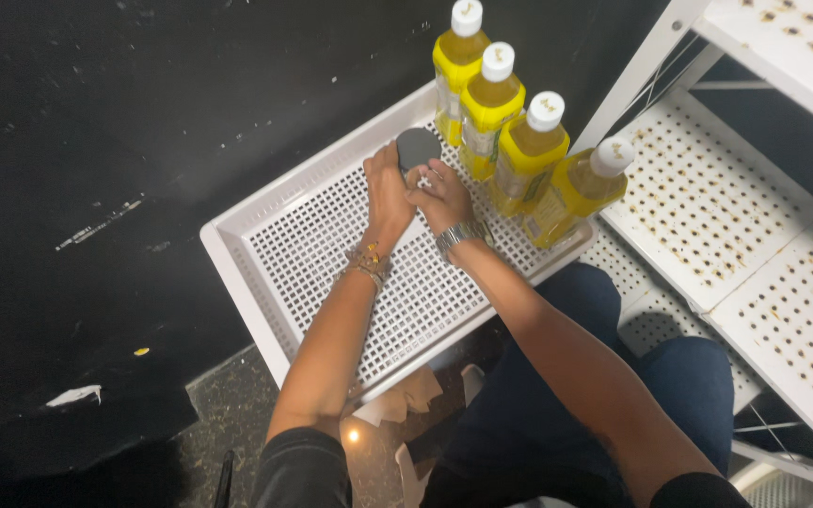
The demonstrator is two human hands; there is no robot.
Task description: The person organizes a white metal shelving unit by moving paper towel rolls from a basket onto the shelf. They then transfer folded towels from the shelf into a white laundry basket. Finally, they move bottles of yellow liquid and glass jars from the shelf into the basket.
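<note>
Against a scuffed black wall, a white perforated tray [265, 259] sits beside white shelving [736, 216]. Left hand [386, 191] and right hand [442, 196] together grip a small jar with a round dark lid [418, 148], beside four yellow bottles [489, 111] with white caps.

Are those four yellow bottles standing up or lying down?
Three yellow bottles stand upright in the white tray; the nearest bottle leans sideways against the tray's edge.

Bright overhead light, sharp focus, dark surroundings, slight glare on the white tray [237, 246]
</note>
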